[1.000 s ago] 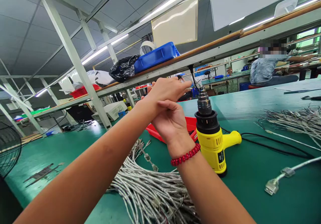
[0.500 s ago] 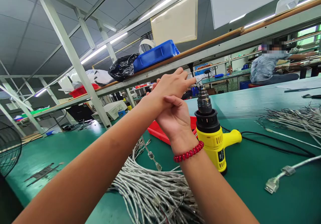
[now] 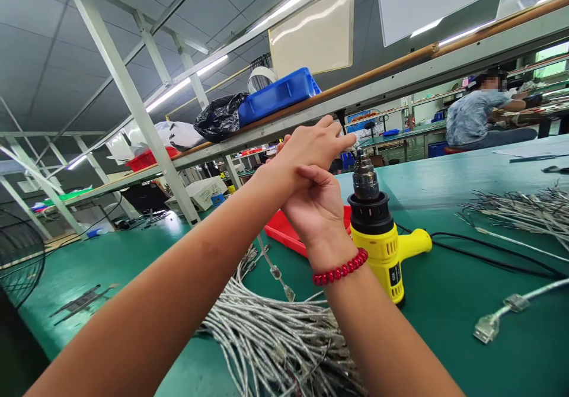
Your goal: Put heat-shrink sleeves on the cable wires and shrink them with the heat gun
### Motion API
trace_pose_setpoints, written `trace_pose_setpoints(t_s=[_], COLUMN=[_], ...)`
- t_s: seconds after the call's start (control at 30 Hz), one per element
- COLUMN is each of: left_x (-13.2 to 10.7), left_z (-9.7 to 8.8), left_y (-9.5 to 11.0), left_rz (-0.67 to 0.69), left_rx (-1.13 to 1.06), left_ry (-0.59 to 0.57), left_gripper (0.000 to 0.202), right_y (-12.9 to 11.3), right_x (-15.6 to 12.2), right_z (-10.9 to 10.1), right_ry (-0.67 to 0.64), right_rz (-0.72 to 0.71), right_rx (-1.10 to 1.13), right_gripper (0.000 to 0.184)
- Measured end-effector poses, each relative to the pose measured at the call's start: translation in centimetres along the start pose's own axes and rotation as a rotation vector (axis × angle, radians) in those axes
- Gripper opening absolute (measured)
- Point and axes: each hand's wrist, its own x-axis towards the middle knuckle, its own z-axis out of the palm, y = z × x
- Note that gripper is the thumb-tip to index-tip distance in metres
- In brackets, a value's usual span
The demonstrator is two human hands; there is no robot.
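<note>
Left hand (image 3: 311, 148) now sits nearer the heat-gun nozzle (image 3: 366, 181), right hand (image 3: 320, 210) beneath; I cannot tell either grip. Below dangles a USB cable (image 3: 276, 272), likely light, flexible, best held behind its plug (image 3: 289, 293).

The heat gun (image 3: 387, 247) is smooth plastic, its nozzle (image 3: 365, 179) glossy metal, and the cables (image 3: 271, 326) perhaps plastic-sheathed.

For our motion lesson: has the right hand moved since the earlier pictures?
Yes: the right hand has moved right, nearer the stationary yellow heat gun.
</note>
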Motion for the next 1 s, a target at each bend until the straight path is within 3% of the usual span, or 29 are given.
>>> trace_pose_setpoints(t_s=[0.3, 1.0], left_x=[-0.2, -0.7], left_z=[0.3, -0.9], left_y=[0.2, -0.3], left_rz=[-0.014, 0.009], left_rx=[-0.008, 0.008], left_ry=[0.068, -0.031], left_gripper=[0.03, 0.027], right_y=[0.1, 0.8], right_x=[0.0, -0.4], right_z=[0.1, 0.9], right_ry=[-0.004, -0.007], right_rz=[-0.008, 0.032], right_rx=[-0.018, -0.005], right_gripper=[0.049, 0.055])
